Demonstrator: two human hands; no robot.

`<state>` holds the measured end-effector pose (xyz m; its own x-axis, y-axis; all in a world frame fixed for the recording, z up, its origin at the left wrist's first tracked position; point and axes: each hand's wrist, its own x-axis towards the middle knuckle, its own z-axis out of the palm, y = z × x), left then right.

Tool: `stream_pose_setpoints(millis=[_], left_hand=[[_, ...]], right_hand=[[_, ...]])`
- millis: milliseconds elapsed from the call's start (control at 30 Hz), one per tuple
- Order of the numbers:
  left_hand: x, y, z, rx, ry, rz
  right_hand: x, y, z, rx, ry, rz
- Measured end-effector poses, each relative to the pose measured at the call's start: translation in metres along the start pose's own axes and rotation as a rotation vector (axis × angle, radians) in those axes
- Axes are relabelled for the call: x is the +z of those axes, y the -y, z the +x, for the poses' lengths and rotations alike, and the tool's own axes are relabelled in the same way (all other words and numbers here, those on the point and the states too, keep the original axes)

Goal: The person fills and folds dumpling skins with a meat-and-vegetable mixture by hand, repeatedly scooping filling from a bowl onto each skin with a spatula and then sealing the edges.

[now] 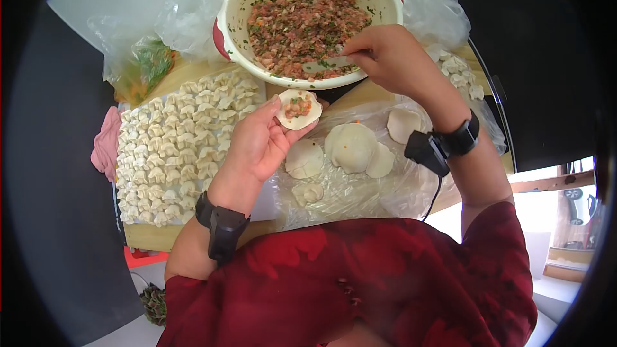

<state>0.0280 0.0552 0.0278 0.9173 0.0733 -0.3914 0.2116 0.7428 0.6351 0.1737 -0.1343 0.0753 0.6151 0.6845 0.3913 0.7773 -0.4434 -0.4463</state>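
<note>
The left hand (257,144) holds a round, flat, white wrapper (288,119) from below, its grip closed on the edge, with a small lump of pink, bumpy filling (298,108) in the middle. The right hand (385,58) has its grip pinched on a thin, flat, pale stick (324,64), and the tip of the stick is down in the big bowl (238,48). The bowl is round, smooth and cream, with red handles, and wet, chunky meat mix (302,22) with green bits sits inside. Near the left hand, on the counter (151,238), lie many rows of small, white, crinkly dumplings (170,148). Soft, round, flat dough circles (350,148) lie on a thin, shiny, wrinkly plastic sheet (328,209), some on top of each other. One lumpy dumpling (308,194) sits beside them.
</note>
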Motion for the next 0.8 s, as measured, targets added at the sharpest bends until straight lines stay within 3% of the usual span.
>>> stream_pose_setpoints(millis=[167,233,367,433,667,800], left_hand=[[-0.001,0.003,0.004,-0.008,0.023,-0.005],[-0.001,0.005,0.005,-0.018,0.015,-0.014],[-0.004,0.006,0.004,0.01,0.036,-0.012],[-0.004,0.007,0.004,-0.002,0.034,-0.01],[-0.008,0.013,0.011,-0.031,0.056,-0.079],[-0.005,0.01,0.014,-0.003,0.053,-0.08]], right_hand=[[0.014,-0.014,0.024,-0.068,0.136,-0.291],[0.018,-0.016,0.031,-0.004,0.337,-0.269],[0.003,-0.012,0.021,-0.119,0.205,-0.065],[-0.007,-0.007,0.015,-0.007,0.214,0.058],[-0.017,0.001,-0.004,0.059,0.203,0.114],[-0.006,-0.001,-0.021,0.05,0.054,0.294]])
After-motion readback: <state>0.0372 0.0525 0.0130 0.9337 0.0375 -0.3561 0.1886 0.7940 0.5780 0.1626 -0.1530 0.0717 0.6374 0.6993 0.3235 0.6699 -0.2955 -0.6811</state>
